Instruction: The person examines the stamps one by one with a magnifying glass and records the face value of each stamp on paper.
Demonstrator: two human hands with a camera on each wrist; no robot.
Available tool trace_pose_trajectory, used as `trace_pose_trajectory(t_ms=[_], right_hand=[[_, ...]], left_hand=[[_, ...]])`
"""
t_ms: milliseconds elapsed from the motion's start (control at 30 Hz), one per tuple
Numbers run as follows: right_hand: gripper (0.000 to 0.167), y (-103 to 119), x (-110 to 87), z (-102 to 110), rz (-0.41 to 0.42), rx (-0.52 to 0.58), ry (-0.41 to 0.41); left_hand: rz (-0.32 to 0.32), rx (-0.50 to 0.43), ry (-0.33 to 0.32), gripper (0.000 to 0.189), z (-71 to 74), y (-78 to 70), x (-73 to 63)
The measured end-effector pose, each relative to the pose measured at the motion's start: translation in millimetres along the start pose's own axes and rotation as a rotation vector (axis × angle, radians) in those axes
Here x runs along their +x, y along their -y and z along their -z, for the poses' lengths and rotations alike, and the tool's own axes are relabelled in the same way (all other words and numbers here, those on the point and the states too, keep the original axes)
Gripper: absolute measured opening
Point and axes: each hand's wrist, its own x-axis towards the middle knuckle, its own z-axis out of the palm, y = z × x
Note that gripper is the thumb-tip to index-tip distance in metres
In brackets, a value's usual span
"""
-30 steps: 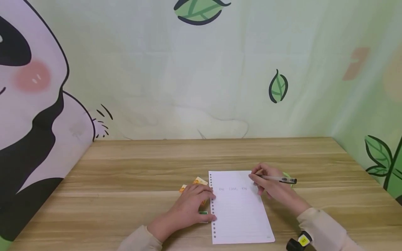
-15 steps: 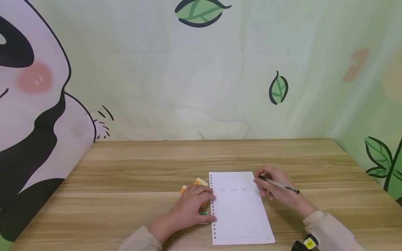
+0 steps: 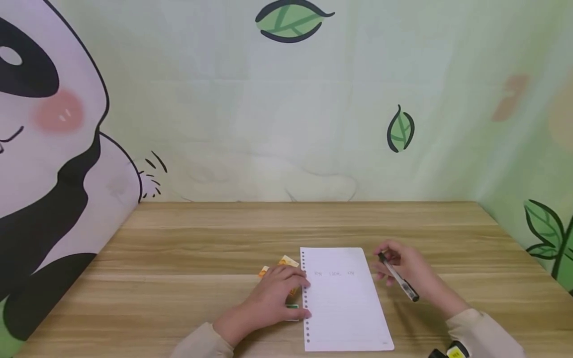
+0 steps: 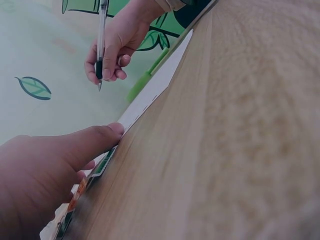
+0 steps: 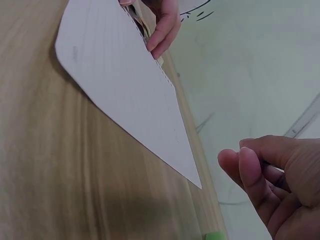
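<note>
A white lined sheet (image 3: 349,313) with punched holes along its left edge lies on the wooden table, three short groups of handwriting across its upper part. My left hand (image 3: 268,296) rests at the punched edge, its thumb and fingertips touching the paper. Beneath that hand, partly covered, are orange-yellow patterned pieces (image 3: 288,261) and a green-edged piece (image 3: 292,306). To the right of the sheet, my right hand (image 3: 403,266) holds a clear-barrelled black pen (image 3: 400,281) between thumb and fingers. In the left wrist view the pen tip points down, away from the paper.
A slender bright green object (image 4: 142,82) lies beyond the sheet in the left wrist view. A black device with a yellow label (image 3: 456,351) sits by the right sleeve. Behind the table (image 3: 201,238) hangs a cloth backdrop (image 3: 224,124) printed with a panda and leaves.
My right hand has drawn off the sheet to the right and slightly down with the pen, whose rear end has swung downward. The left hand keeps its place on the paper's edge.
</note>
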Motion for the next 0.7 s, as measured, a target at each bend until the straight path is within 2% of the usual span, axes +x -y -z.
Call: trace_pose_trajectory(t_ms=[267,500,700], right_hand=[[0.032,-5.1,-4.7,9.0,0.034,-0.020,0.002],[0.030,-5.8,-6.0,12.4,0.066,-0.029,-0.010],[0.026,-2.8,-9.1,14.4,0.039,-0.008,-0.046]], left_hand=[[-0.005,0.006,-0.002,0.050,-0.2,-1.7,1.9],[0.015,0.016,0.007,0.051,-1.4,-0.5,1.6],[0.011,0.015,0.001,0.051,-2.4,0.7,0.8]])
